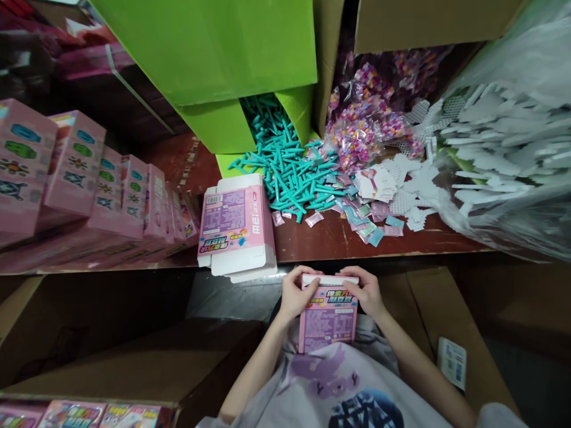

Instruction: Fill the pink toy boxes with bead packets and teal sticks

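Note:
A pink and purple printed carton [329,324] rests upright against my lap, its white end flap [330,280] at the top. My left hand [298,292] grips the upper left corner, thumb on the front near the flap. At the upper right corner my right hand [364,290] holds the same carton, its thumb also on the front and its fingers behind. Both hands are closed on it. Whatever is inside the carton is hidden. Beyond my left hand, a stack of flattened cartons [236,223] lies at the table's edge.
Teal plastic sticks [289,166] spill from a green box [250,53]. To their right lie small sachets [368,223], bags of colourful beads [366,122], printed cards [377,183] and white plastic shapes [504,131]. Pink cartons [74,166] stand at left; an open cardboard box [129,362] is below.

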The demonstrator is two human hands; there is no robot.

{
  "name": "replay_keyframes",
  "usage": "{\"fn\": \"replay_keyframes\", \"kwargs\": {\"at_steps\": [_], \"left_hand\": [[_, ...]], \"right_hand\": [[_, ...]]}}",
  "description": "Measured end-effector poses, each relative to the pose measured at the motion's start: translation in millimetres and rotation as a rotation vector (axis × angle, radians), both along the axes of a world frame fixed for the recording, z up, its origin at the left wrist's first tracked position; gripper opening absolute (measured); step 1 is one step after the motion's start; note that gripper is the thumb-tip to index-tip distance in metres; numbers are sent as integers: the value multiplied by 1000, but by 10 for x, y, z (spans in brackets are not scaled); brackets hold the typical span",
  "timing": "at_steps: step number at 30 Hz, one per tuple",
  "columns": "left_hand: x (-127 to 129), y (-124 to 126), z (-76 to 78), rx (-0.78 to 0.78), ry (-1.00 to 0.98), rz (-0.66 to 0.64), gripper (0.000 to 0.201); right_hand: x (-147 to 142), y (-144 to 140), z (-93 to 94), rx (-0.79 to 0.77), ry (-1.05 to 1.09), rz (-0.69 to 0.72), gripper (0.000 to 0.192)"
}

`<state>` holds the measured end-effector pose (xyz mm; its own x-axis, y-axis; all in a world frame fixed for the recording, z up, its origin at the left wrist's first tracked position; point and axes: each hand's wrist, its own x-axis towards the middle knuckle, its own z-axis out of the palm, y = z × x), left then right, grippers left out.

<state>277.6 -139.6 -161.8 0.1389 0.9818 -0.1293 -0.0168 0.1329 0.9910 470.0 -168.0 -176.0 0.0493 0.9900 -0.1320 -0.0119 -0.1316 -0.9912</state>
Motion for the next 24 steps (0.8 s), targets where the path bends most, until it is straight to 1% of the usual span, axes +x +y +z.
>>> {"fn": "replay_keyframes", "kwargs": {"at_steps": [2, 5, 7, 9, 12, 15, 17, 19, 21, 23, 24], "left_hand": [[-22, 0, -14, 48, -27, -41, 9], [-107, -15, -41, 138, -35, -130, 8], [-167, -39, -53, 198, -19, -181, 10], [-206, -77, -58, 277, -4, -203, 11], [-216, -149, -65, 386, -1, -224, 16], [-193, -199, -69, 418, -14, -239, 19], [-178, -201, -50, 418, 19, -227, 19], [-170, -187, 1, 421, 89, -230, 18], [-169, -172, 71, 430, 182, -266, 16], [-176, -170, 128, 452, 261, -298, 15], [-182, -173, 140, 463, 290, -287, 15]], "right_hand": [[62, 36, 5, 33, 6, 55, 11], [148, 76, 18, 69, -3, 183, 10], [197, 83, 36, 87, -38, 249, 15], [238, 63, 59, 124, -88, 294, 22], [285, -14, 81, 207, -164, 345, 27], [304, -107, 60, 277, -254, 353, 29], [297, -153, 34, 310, -315, 343, 30], [277, -187, 17, 350, -351, 342, 28], [255, -218, 17, 392, -363, 339, 27], [240, -253, 18, 408, -363, 294, 27], [235, -270, 12, 395, -364, 269, 29]]}}
